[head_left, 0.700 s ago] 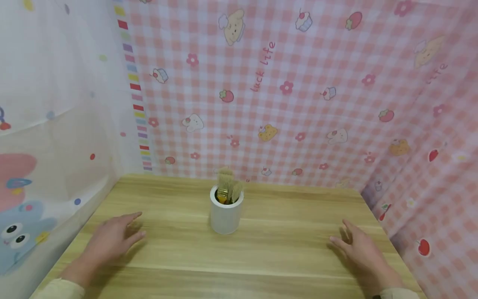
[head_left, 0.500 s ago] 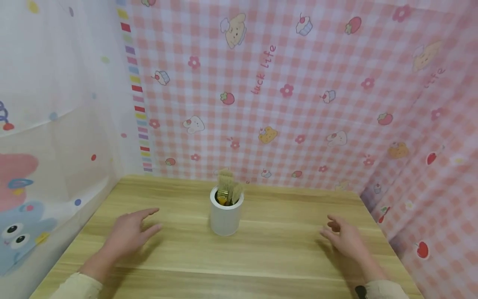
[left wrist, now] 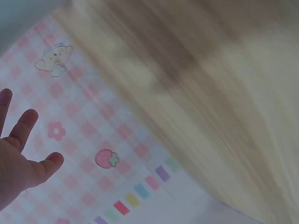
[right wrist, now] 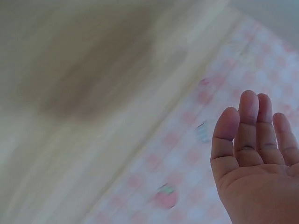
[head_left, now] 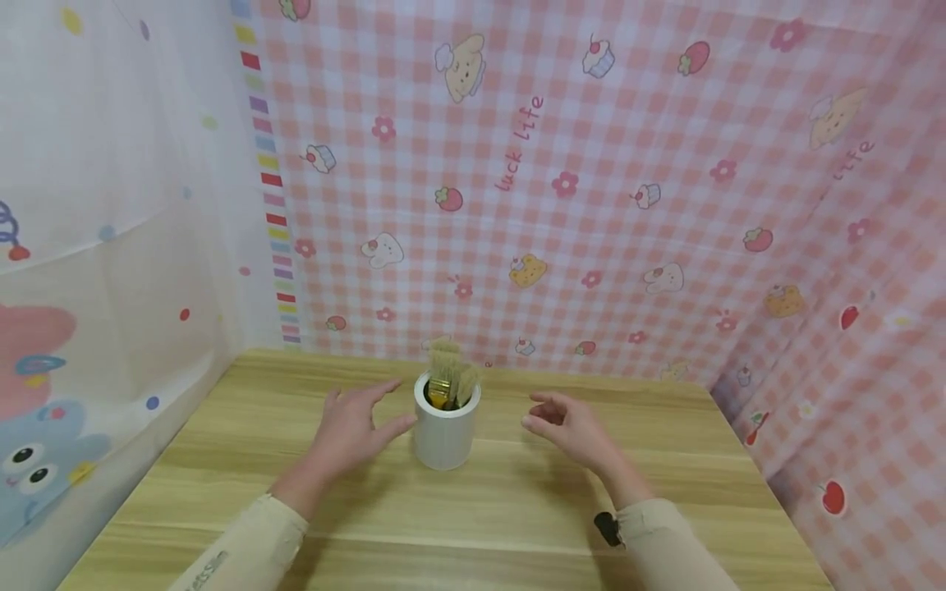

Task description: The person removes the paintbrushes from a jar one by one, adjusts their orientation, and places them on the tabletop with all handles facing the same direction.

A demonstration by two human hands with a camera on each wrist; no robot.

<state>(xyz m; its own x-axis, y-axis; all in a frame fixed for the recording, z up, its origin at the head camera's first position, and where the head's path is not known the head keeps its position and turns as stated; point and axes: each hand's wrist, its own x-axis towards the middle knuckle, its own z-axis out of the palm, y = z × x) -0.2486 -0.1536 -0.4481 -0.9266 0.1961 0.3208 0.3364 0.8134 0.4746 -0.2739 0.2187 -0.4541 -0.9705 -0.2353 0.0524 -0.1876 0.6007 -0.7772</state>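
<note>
A white cylindrical cup (head_left: 445,442) stands upright on the wooden table, centre of the head view. Several bristle paintbrushes (head_left: 445,369) rise out of it, bristles up; their handles are hidden inside. My left hand (head_left: 353,428) is just left of the cup, thumb and forefinger spread, the thumb tip right at the cup's side. To the right, a short gap away, my right hand (head_left: 572,427) hovers with relaxed, slightly bent fingers and holds nothing. Each wrist view shows only its own hand: spread left fingers (left wrist: 19,130) and right fingers (right wrist: 247,128) held close together.
The wooden table (head_left: 517,525) reaches back to a pink checked curtain (head_left: 591,222) with printed cartoons. A white patterned curtain (head_left: 148,246) hangs along the left side, and the pink cloth continues on the right.
Both hands have moved inward from the table's sides toward the cup, the left one nearer to it. The cup and brushes have stayed in place.
</note>
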